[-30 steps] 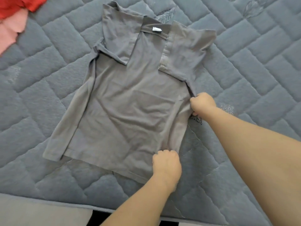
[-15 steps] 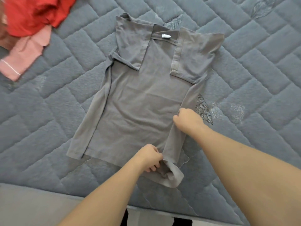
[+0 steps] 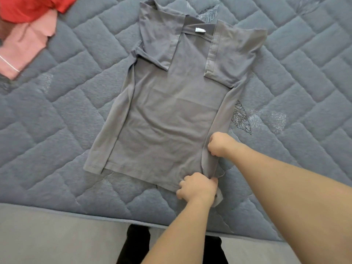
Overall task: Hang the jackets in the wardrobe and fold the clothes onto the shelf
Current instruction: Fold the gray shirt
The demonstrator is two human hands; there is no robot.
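A grey T-shirt [image 3: 171, 111] lies flat on the quilted grey mattress [image 3: 57, 121], neck label away from me. Both sleeves and the left side are folded in over the body. My left hand [image 3: 197, 186] grips the shirt's bottom right corner at the hem. My right hand [image 3: 221, 144] grips the right side edge a little higher up, where the fabric is turned in over the body. A small flap of the hem sticks out below my left hand.
A red garment [image 3: 28, 6] and a pink garment [image 3: 24, 46] lie crumpled at the top left of the mattress. The mattress's near edge [image 3: 76, 212] runs across the bottom, with my dark-clothed legs [image 3: 137, 244] below it.
Both hands have carried the shirt's right side edge inward over the body. The loose bottom corner that hung rolled half a second ago is now mostly flattened under my left hand.
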